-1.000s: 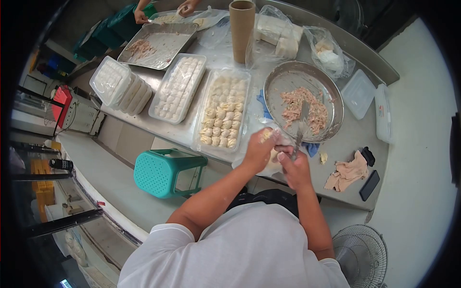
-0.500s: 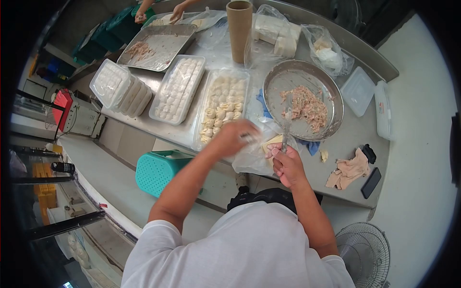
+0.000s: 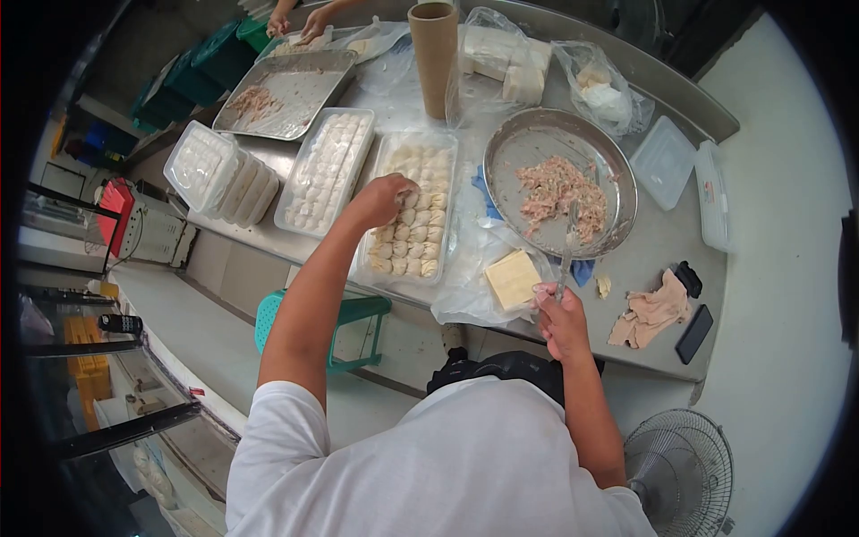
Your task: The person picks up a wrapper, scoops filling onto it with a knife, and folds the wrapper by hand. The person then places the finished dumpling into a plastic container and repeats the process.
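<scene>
My left hand (image 3: 385,200) is over the clear tray of folded dumplings (image 3: 419,246), its fingers closed round a pale dumpling (image 3: 409,197) at the left side of the rows. The hand partly hides that dumpling. In my right hand (image 3: 562,324) is the handle of a slim metal spatula (image 3: 569,246), whose far end reaches into the minced filling (image 3: 562,192). A round metal pan (image 3: 617,234) holds this filling. Beside my right fingertips, a stack of square yellow wrappers (image 3: 514,279) rests on a plastic sheet (image 3: 461,304).
Left stand a filled container (image 3: 324,170), stacked containers (image 3: 210,166) and a metal tray (image 3: 304,85). Another person's hands (image 3: 300,27) work behind it. A cardboard tube (image 3: 436,58) stands at the back. Cloth (image 3: 658,309) and a phone (image 3: 693,335) lie right; a stool (image 3: 358,336) is below.
My left hand has moved left and away from me, from beside the wrappers to the dumpling tray. My right hand has shifted slightly right, and the spatula now reaches into the filling.
</scene>
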`<state>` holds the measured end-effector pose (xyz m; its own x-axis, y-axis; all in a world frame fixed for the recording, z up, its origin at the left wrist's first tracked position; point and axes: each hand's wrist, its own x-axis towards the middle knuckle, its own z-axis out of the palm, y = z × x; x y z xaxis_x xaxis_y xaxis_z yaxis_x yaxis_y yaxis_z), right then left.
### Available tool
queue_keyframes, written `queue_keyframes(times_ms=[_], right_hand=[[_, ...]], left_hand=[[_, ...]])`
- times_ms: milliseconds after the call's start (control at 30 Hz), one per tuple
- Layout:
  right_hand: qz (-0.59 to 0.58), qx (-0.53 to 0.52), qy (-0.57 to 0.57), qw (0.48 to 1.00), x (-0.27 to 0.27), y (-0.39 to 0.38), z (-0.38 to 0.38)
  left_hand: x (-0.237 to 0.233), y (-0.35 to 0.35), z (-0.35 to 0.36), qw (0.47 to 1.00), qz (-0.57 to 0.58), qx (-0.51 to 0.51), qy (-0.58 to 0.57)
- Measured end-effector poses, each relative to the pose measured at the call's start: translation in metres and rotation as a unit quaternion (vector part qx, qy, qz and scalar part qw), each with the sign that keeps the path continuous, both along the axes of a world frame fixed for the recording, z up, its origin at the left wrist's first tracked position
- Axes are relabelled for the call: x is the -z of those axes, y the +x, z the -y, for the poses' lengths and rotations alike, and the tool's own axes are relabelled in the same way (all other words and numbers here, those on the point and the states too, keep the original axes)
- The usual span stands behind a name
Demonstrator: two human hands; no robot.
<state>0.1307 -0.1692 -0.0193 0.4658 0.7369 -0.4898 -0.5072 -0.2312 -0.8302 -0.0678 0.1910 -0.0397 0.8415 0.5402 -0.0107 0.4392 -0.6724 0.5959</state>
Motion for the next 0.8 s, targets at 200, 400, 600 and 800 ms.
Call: queue_keyframes(times_ms=[200, 400, 600, 800], right_hand=[[0.484, -0.042, -0.025, 0.874, 0.010, 0.042, 0.014], [0.735, -0.150, -0.114, 0.652, -0.030, 0.099, 0.001], [0.752, -0.256, -0.163, 0.585, -0.022, 0.122, -0.028], [0.707, -0.312, -0.128, 0.621, -0.039, 0.122, -0.021]], left_hand=[[-0.014, 0.007, 0.012, 0.995, -0.080, 0.050, 0.031], [-0.010, 0.031, 0.051, 0.998, -0.034, 0.033, 0.027], [-0.025, 0.056, 0.091, 0.996, 0.020, -0.021, 0.088], [0.005, 0.100, 0.223, 0.989, 0.101, 0.093, -0.050]])
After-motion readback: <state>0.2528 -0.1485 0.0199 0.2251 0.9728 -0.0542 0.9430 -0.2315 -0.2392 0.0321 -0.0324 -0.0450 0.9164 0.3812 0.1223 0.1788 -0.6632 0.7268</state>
